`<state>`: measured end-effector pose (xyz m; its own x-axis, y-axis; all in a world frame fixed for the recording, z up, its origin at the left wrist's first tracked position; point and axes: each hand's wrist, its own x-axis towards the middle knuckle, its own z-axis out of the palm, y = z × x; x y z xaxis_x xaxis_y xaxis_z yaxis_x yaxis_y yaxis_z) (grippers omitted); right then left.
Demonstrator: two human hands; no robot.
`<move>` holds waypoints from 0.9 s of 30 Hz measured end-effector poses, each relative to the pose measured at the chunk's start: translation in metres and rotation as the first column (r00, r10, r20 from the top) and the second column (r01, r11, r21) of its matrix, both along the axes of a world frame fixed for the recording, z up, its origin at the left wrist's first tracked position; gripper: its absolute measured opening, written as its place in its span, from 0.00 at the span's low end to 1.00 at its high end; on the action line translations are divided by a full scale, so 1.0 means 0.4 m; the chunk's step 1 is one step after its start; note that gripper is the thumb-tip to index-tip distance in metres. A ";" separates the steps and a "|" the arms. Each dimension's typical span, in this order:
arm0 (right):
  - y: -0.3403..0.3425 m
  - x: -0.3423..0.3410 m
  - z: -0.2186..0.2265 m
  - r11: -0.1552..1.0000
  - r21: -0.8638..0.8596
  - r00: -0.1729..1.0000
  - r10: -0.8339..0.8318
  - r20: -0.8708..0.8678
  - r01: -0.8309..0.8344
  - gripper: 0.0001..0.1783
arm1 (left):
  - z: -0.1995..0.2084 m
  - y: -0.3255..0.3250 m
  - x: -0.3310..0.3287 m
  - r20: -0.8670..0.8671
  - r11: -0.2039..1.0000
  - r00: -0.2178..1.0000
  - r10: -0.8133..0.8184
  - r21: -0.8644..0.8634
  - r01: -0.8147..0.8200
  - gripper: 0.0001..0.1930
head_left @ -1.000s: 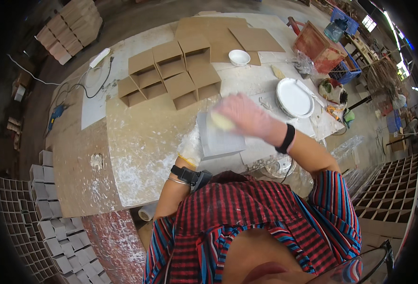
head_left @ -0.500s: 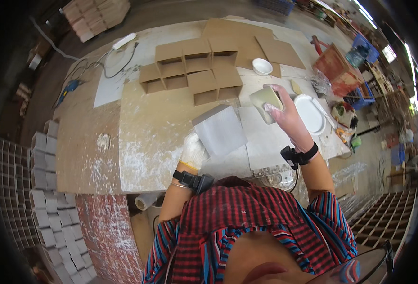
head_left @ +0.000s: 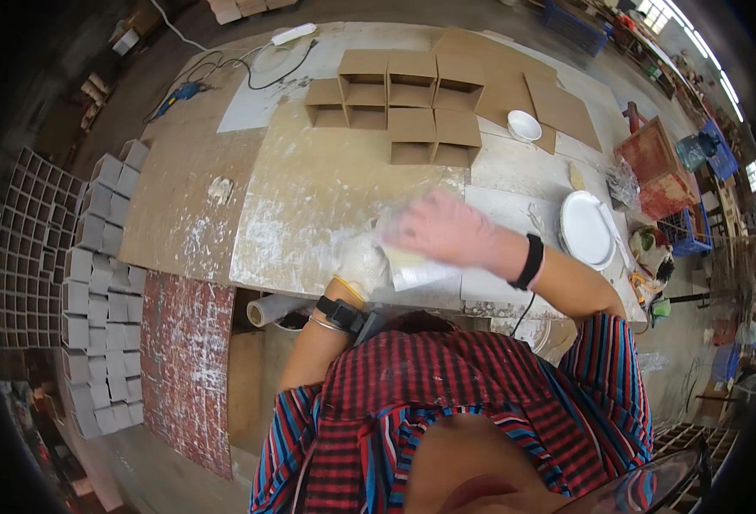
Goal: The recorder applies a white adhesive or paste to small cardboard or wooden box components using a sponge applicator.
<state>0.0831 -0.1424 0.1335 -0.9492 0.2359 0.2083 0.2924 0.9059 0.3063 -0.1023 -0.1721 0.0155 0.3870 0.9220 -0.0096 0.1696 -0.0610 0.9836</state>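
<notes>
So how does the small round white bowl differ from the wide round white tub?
The white bowl looks smaller; the white tub is wider. The bowl sits near flat brown cardboard; the tub sits closer to the right edge of the white-smeared table. Both are white and rounded.

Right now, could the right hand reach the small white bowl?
Probably yes: nothing stands between the right hand and the small white bowl, though that hand is on a pale yellow block.
</notes>
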 end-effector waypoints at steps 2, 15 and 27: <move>0.067 -0.017 0.019 0.993 0.004 0.993 -0.118 -0.016 0.118 0.24 | 0.005 -0.031 0.020 0.506 0.943 0.853 0.130 -0.329 0.051 0.16; 0.064 0.011 0.060 0.666 -0.732 0.704 -0.449 -0.550 -0.147 0.28 | -0.051 -0.145 -0.139 -0.514 0.759 0.776 0.364 0.647 0.073 0.19; -0.024 -0.189 0.100 0.932 -0.334 0.953 0.035 -0.300 -0.139 0.37 | -0.069 -0.173 -0.211 0.471 0.932 0.821 0.321 -0.004 -0.362 0.24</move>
